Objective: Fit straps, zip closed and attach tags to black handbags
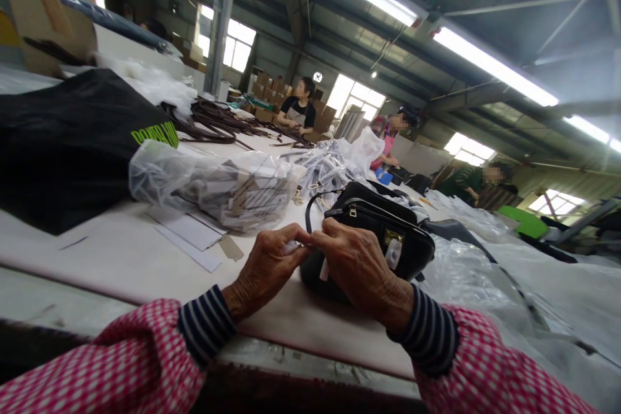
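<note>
A black handbag (378,223) rests on the table in front of me, with a zipper across its top and a gold-coloured lock (392,237) on its front. A whitish wrap (393,254) hangs at the lock. My left hand (272,262) is closed in a pinch on a small white piece (290,247), perhaps paper or film, just left of the bag. My right hand (356,265) is closed before the bag's front, its fingertips meeting the left ones; what they pinch is hidden. A narrow white strip (324,270) shows below its fingers. The bag's thin black strap (308,210) curves behind my fingers.
A clear plastic bag (218,184) of printed papers lies left, beside flat white cards (189,239). Further left is a black cover (72,142) with green lettering. Brown straps (208,119) and wrapped straps with metal clasps lie behind. Plastic sheeting (466,272) spreads right. Several people work beyond.
</note>
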### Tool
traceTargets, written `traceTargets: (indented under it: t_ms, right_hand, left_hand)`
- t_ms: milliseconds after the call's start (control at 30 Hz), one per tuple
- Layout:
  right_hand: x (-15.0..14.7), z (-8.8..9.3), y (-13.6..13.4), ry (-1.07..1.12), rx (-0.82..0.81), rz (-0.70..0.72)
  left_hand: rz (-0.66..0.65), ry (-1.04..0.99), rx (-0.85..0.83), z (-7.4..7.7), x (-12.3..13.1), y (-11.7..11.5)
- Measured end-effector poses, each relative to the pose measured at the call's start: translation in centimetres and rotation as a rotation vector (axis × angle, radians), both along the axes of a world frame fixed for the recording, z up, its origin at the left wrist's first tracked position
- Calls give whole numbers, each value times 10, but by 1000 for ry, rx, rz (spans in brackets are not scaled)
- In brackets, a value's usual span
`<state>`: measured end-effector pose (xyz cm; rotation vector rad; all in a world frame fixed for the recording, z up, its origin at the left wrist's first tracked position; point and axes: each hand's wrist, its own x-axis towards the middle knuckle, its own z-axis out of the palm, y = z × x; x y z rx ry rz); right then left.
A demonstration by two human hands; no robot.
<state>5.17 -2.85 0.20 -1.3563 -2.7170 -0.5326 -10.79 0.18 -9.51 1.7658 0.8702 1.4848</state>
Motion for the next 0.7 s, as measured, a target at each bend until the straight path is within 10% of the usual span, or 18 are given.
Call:
traceTargets:
  t_ms: [700]
  right_hand:
    - [6, -40, 1, -2, 422, 195]
  left_hand:
    - [-10, -168, -257, 7, 5, -2]
